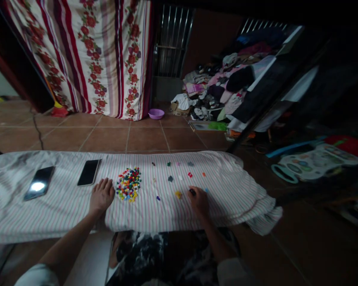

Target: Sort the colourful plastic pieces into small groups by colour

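The right hand has its grip pressed together at the fingertips, pinching a small dark plastic piece against the striped cloth, with a yellow piece just to its left. The left hand lies palm down, its grip spread, just beside the heap of multicoloured plastic pieces. It is the nearer hand, and the heap lies well left of the right hand.
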The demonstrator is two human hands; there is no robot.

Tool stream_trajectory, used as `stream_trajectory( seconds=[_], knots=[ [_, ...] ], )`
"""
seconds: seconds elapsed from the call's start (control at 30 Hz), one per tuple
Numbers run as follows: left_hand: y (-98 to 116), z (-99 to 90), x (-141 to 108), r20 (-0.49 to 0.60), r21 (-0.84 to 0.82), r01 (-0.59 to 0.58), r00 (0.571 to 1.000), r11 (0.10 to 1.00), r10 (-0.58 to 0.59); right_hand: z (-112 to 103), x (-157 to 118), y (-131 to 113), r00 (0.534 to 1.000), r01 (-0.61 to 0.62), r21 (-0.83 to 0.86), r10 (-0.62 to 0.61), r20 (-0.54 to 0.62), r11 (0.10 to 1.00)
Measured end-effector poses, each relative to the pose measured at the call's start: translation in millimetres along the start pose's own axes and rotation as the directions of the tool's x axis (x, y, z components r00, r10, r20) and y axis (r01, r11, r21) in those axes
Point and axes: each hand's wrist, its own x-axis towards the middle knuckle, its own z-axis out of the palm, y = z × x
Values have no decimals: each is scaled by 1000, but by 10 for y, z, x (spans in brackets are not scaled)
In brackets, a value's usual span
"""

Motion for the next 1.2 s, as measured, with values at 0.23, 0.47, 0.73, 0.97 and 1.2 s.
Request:
stream_trajectory(
  seconds=[0.23,0.47,0.73,0.97,1.2],
  knots=[
    [22,-35,1,12,0,6,1000,1000,-6,49,34,-11,1000,9,-49,-10,-25,999],
    [9,4,0,-4,16,8,1000,1000,-8,63,36,18,996,63,-17,-64,-66,998],
    [-35,76,-8,-50,49,-27,998,998,29,26,54,2,996,50,104,-42,-77,993],
    [-32,74,-7,-49,23,-17,999,1000,18,-70,65,-60,979,23,123,3,-203,992],
    [-24,81,0,-41,18,-2,999,1000,2,124,323,-874,946,307,161,-282,-160,938]
  ],
)
